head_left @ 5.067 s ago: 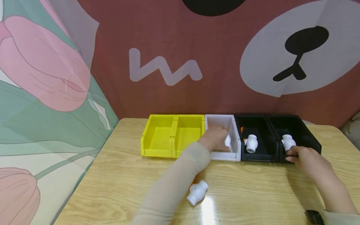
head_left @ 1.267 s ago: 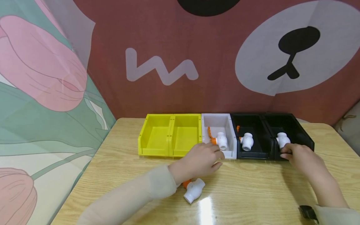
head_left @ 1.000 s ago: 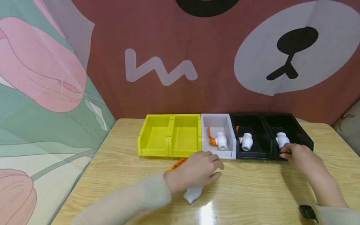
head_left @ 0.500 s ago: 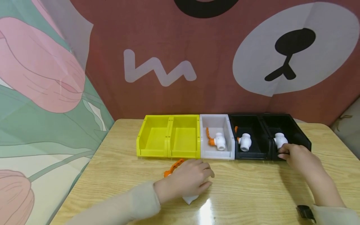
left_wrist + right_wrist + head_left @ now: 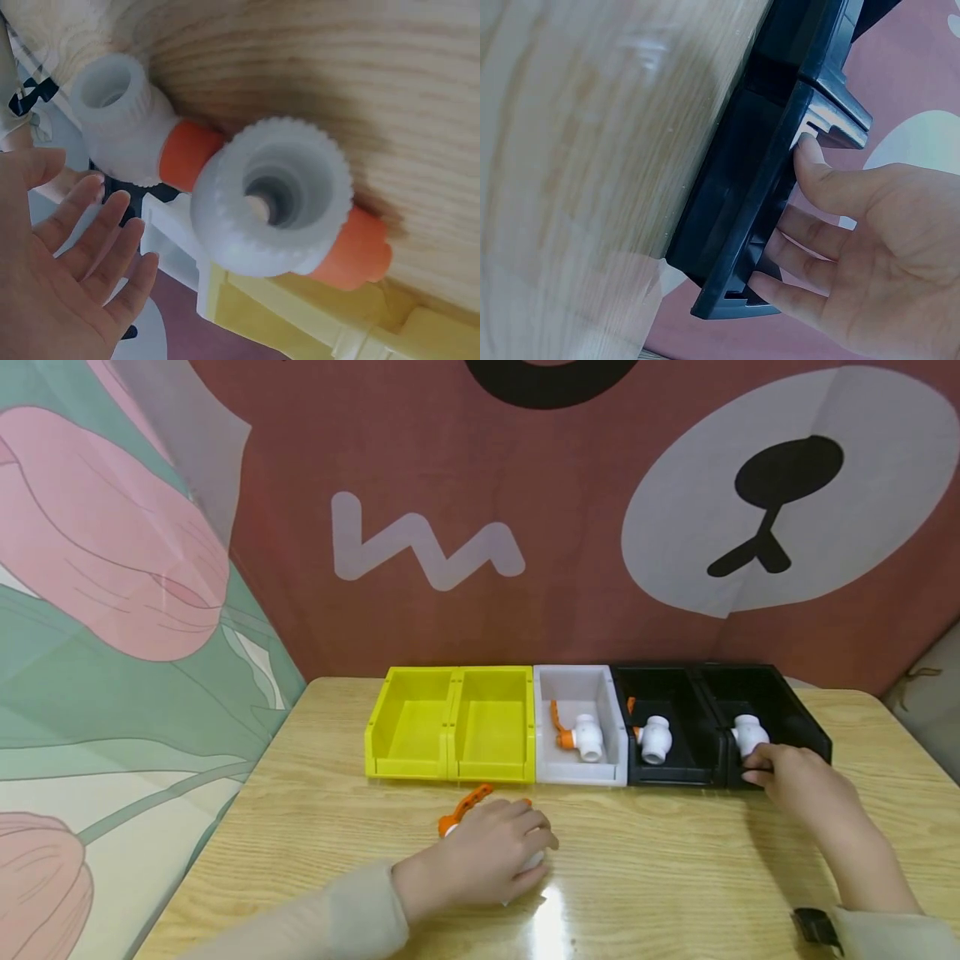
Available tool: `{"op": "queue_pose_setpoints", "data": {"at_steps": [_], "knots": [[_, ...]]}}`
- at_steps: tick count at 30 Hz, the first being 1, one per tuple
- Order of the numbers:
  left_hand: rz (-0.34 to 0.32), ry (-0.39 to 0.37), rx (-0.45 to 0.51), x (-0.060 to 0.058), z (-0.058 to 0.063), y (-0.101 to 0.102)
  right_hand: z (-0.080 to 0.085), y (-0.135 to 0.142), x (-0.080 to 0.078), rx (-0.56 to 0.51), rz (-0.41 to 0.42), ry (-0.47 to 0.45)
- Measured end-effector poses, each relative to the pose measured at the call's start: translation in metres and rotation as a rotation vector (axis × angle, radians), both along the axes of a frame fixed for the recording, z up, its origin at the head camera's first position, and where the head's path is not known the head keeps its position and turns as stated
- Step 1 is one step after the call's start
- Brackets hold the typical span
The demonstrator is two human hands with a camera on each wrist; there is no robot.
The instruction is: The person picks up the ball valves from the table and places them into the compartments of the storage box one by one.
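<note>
We're judging the white valve light, stiff, slick, best gripped round its middle; our left hand is hovering spread, empty, our right hand touching the black bin, hold unclear

Free passage: central worktop, between left hand at 9 o'clock and right hand at 2 o'clock. Black bins obstruct 12 o'clock. Partly hidden valves apparently obstruct low entry at 9 o'clock.

Bright, with one shiny spot.
White glare shines on the table, and a soft shadow lies by the right arm. The wrist pictures look hazy; the black bin seems too dark to see well.
</note>
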State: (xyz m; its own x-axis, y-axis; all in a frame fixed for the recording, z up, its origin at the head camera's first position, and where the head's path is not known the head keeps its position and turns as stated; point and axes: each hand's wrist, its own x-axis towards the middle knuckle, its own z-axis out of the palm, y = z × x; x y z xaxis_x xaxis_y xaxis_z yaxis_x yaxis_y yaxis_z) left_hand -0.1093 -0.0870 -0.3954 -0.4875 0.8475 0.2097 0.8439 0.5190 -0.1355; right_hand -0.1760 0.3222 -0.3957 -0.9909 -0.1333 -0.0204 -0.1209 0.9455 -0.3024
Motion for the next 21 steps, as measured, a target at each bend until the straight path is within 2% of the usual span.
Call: {"op": "queue_pose_setpoints", "data": {"at_steps": [10,21], "knots": [[-0.048,-0.002,-0.015,0.005,-0.005,-0.007,0.0,0.0,0.0,-0.002,0.001,0.003],[-0.018,-0.055,-0.126,0.006,-0.008,-0.015,0.0,0.0,0.0,-0.003,0.003,0.005]]}}
